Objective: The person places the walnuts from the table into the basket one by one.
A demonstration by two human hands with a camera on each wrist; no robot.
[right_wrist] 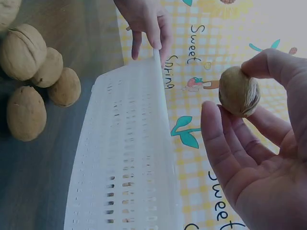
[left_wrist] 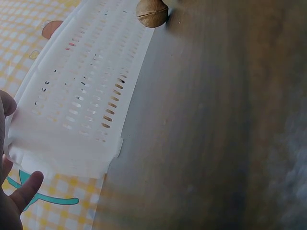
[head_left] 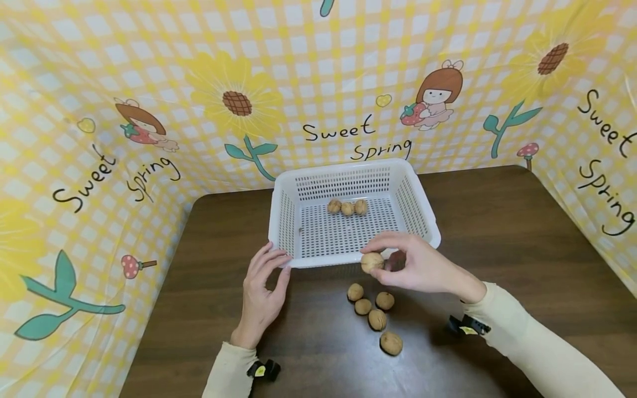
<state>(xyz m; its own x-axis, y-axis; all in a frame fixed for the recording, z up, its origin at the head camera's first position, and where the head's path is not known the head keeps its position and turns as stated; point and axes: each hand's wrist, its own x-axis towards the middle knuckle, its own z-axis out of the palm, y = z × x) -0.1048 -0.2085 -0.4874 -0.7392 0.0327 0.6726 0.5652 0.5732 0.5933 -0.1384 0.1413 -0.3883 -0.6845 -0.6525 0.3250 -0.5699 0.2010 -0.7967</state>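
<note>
A walnut (head_left: 372, 262) is pinched between the thumb and fingers of my right hand (head_left: 423, 264), held above the front rim of the white plastic basket (head_left: 318, 260). The right wrist view shows this walnut (right_wrist: 239, 92) at the fingertips, apart from the basket. My left hand (head_left: 262, 293) holds the basket's front left corner, its fingers over the rim. Inside the basket, three walnuts (head_left: 347, 208) sit side by side towards the back. Several loose walnuts (head_left: 377, 319) lie on the table in front of the basket, below my right hand.
The brown wooden table (head_left: 199, 309) carries the basket near its back edge. A yellow checked cloth (head_left: 328, 66) with flowers and printed words rises behind and at both sides.
</note>
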